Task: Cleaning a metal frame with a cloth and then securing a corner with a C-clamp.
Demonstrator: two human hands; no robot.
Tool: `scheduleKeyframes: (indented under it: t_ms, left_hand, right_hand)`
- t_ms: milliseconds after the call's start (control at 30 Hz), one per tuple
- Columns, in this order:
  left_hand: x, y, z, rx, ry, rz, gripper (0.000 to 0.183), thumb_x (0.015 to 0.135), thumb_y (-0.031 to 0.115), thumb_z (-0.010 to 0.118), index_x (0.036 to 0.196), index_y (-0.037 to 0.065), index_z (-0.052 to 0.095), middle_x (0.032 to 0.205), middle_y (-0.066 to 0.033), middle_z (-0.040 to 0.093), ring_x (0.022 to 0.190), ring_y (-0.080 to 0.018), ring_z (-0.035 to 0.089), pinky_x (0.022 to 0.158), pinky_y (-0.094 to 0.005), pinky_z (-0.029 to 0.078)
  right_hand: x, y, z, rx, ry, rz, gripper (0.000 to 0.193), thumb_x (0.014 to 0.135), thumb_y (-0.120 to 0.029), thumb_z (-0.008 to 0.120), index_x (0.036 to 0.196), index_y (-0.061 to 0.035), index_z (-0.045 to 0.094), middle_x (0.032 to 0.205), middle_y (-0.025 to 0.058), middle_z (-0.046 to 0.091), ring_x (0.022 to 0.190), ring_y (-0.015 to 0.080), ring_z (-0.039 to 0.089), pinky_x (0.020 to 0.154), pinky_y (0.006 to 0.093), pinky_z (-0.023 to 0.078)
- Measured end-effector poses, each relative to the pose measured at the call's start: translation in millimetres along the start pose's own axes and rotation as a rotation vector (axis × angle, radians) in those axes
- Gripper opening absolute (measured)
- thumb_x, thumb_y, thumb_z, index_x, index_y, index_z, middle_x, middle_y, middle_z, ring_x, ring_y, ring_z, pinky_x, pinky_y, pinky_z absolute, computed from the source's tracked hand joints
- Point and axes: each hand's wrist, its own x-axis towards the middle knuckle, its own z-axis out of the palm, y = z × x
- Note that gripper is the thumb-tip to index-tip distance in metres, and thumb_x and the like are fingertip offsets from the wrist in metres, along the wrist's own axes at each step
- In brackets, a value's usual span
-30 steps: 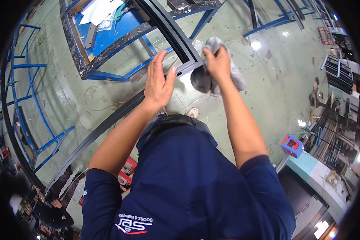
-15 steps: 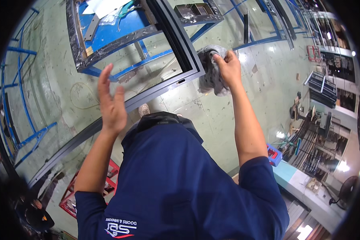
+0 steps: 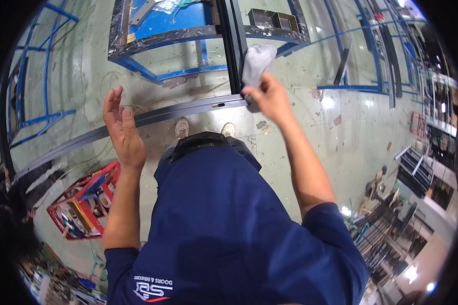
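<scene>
A dark grey metal frame [image 3: 183,110] stretches across in front of me, one bar running to the far left and another going away from its right corner. My right hand [image 3: 270,99] grips a grey cloth [image 3: 258,61] and presses it to that corner, with part of the cloth standing up along the outer side. My left hand [image 3: 124,134] is raised by the near bar, fingers stretched and thumb apart, holding nothing. Whether it touches the bar I cannot tell.
Beyond the frame stands a worktable [image 3: 168,38] with a blue top and scuffed dark edges. A red tool box [image 3: 86,203] full of tools sits at lower left. Blue metal racks [image 3: 351,86] stand far right, others far left. Metal profiles [image 3: 387,223] are stacked at right.
My right hand has brought the cloth from beside the frame's corner onto it. My left hand has shifted left and stays open. The whole view has turned, showing more of the red tool box.
</scene>
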Motion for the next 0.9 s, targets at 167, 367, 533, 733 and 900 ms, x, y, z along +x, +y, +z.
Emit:
scheduleKeyframes:
  t_ms: [167, 367, 533, 733, 900]
  left_hand:
    - [-39.6, 29.6, 42.4, 0.007, 0.135, -0.046, 0.049, 0.105, 0.018, 0.044, 0.149, 0.001, 0.030, 0.152, -0.0172, 0.039, 0.144, -0.0279, 0.033, 0.120, -0.0400, 0.020]
    - [-94.7, 58.7, 59.3, 0.177, 0.258, -0.055, 0.046, 0.108, 0.021, 0.036, 0.151, 0.005, 0.030, 0.154, -0.0144, 0.040, 0.144, -0.0260, 0.035, 0.117, -0.0414, 0.023]
    - [-144.8, 44.1, 40.4, 0.307, 0.431, -0.129, 0.045, 0.108, 0.016, 0.034, 0.150, 0.000, 0.030, 0.152, -0.0200, 0.041, 0.143, -0.0277, 0.037, 0.117, -0.0410, 0.028]
    - [-131.9, 40.7, 29.2, 0.254, 0.397, -0.109, 0.045, 0.107, 0.012, 0.037, 0.149, -0.002, 0.030, 0.151, -0.0219, 0.040, 0.143, -0.0284, 0.037, 0.119, -0.0406, 0.026]
    - [-105.8, 35.5, 2.4, 0.229, 0.325, 0.004, 0.049, 0.104, 0.017, 0.047, 0.149, 0.003, 0.032, 0.152, -0.0158, 0.041, 0.144, -0.0267, 0.035, 0.118, -0.0456, 0.021]
  right_hand:
    - [49.5, -3.2, 6.3, -0.164, -0.062, -0.110, 0.050, 0.080, -0.044, 0.079, 0.091, -0.0009, 0.056, 0.082, 0.0201, 0.066, 0.078, 0.0381, 0.064, 0.070, 0.0441, 0.050]
    - [169.1, -22.6, 10.9, -0.166, -0.044, -0.196, 0.052, 0.080, -0.043, 0.079, 0.099, 0.0011, 0.060, 0.096, 0.0233, 0.069, 0.094, 0.0407, 0.066, 0.082, 0.0452, 0.052]
    - [73.9, -13.1, 4.7, -0.206, -0.131, -0.134, 0.052, 0.081, -0.044, 0.079, 0.091, 0.0002, 0.053, 0.088, 0.0254, 0.067, 0.086, 0.0435, 0.065, 0.076, 0.0485, 0.051]
    - [-41.1, 15.0, -45.5, -0.426, -0.262, -0.056, 0.040, 0.082, -0.036, 0.077, 0.092, -0.0031, 0.055, 0.081, 0.0226, 0.066, 0.078, 0.0436, 0.064, 0.070, 0.0495, 0.049]
    - [-85.3, 57.1, -127.1, 0.135, -0.087, 0.189, 0.015, 0.090, -0.004, 0.070, 0.099, 0.0014, 0.059, 0.090, 0.0054, 0.069, 0.080, 0.0108, 0.063, 0.073, 0.0268, 0.050]
